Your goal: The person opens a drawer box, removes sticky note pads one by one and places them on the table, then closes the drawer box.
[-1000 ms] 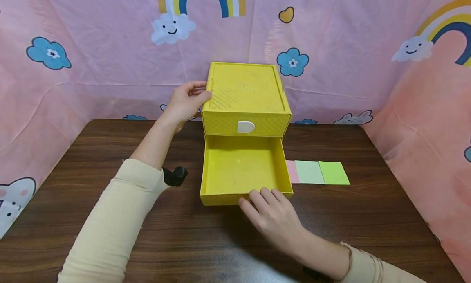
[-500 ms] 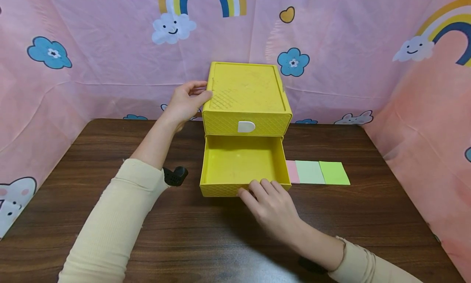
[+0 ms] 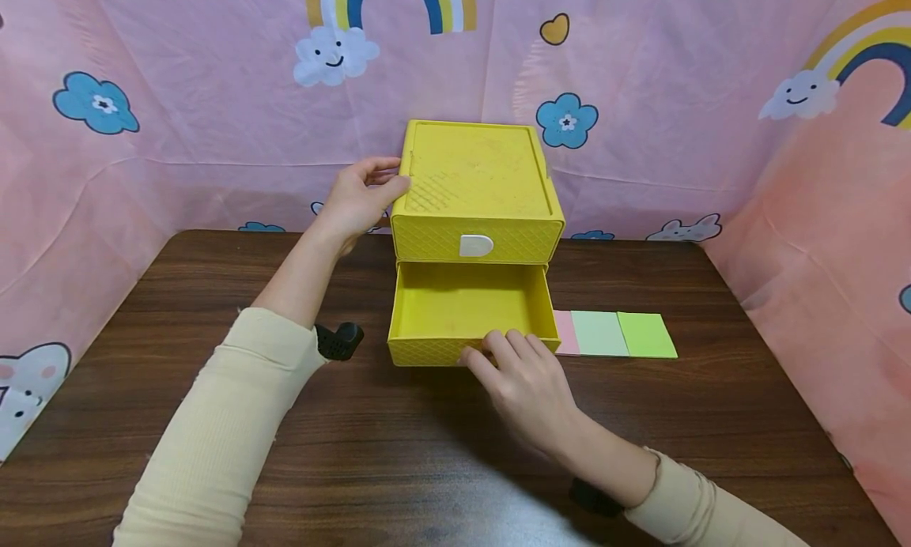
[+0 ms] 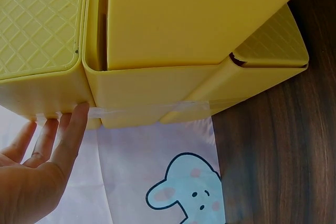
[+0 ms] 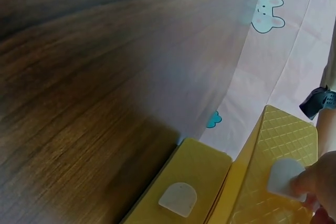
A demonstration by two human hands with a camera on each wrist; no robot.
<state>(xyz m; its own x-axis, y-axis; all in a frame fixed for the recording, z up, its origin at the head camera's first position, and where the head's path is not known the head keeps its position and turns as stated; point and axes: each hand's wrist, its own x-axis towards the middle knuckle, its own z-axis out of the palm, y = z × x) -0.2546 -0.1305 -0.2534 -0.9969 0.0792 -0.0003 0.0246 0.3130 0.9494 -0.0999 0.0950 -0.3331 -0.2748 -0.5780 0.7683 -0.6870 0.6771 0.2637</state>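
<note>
A: Where is the drawer [image 3: 427, 352] found?
B: It is seated partway out of the cabinet [image 3: 477, 171], between the top tier and a pushed-in bottom drawer [image 5: 202, 169]. The cabinet is set upright at the back of the table [image 3: 398, 452].

A: Which way is it pointed?
B: Its front is turned toward the person, its open top upward. The longer axis cannot be told, as the rear is hidden inside the cabinet.

A: How are the hands placed?
B: The drawer's front is gripped by the right hand [image 3: 530, 397], with fingers bent over the rim near the right corner and the handle [image 5: 283, 176] covered in part. Nothing is clasped by the left hand [image 3: 359, 199]: its fingers are laid nearly straight against the cabinet's left side.

A: And what room is left?
B: Ahead of the drawer, a broad stretch of table is seen. On the left, a black wrist camera [image 3: 339, 341] is held near its wall. On the right, a row of notes [image 3: 600, 333] is partly hidden by it; whether they are touched cannot be told. The cabinet is closely backed by cloth [image 3: 249, 81].
</note>
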